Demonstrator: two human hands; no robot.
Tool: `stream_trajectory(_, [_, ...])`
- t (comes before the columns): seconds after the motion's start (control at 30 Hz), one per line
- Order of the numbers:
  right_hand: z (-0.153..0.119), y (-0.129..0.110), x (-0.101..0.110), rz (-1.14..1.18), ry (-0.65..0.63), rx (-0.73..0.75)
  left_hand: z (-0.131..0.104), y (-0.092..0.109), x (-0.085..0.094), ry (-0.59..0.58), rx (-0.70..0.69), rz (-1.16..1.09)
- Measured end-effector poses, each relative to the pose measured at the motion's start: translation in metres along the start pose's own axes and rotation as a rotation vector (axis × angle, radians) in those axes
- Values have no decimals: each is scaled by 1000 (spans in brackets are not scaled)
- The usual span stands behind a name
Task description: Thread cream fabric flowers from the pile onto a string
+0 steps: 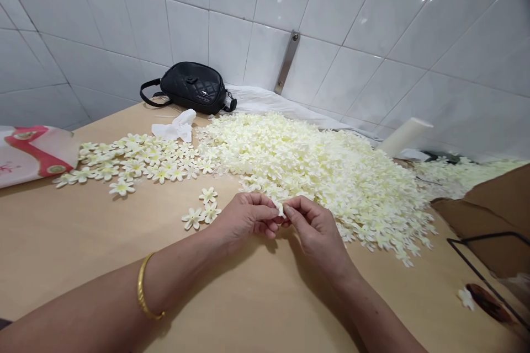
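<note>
My left hand (253, 215) and my right hand (312, 226) meet at the near edge of a big heap of pale yellow-white artificial flowers (298, 160). Between the fingertips of both hands is a small pale flower (280, 209), pinched from either side and partly hidden by the fingers. A gold bangle (143, 287) circles my left wrist. Just left of my left hand, several loose flowers (192, 218) lie on the wooden table (103, 253).
Flatter flowers (153, 157) spread at the left beside a red-and-white bag (37, 154). Behind are a black bag (192, 87), crumpled tissue (176, 126) and a white roll (406, 137). At the right are a cardboard box (497, 215) and a black metal frame (476, 273).
</note>
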State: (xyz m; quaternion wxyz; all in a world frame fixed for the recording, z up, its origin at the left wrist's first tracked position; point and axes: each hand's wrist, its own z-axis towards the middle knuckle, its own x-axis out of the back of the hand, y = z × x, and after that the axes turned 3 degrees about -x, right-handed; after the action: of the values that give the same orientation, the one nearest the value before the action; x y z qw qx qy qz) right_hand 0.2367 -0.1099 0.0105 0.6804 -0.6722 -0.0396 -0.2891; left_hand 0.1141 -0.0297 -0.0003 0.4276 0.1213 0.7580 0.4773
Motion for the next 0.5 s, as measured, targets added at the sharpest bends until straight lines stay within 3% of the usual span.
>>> stream_trajectory(0.23, [-1, 3, -2, -305, 153, 215, -1, 1, -1, -18, -5, 6])
stream_trajectory(0.5, [-1, 0, -1, -97, 78, 77, -1, 3, -2, -30, 7, -51])
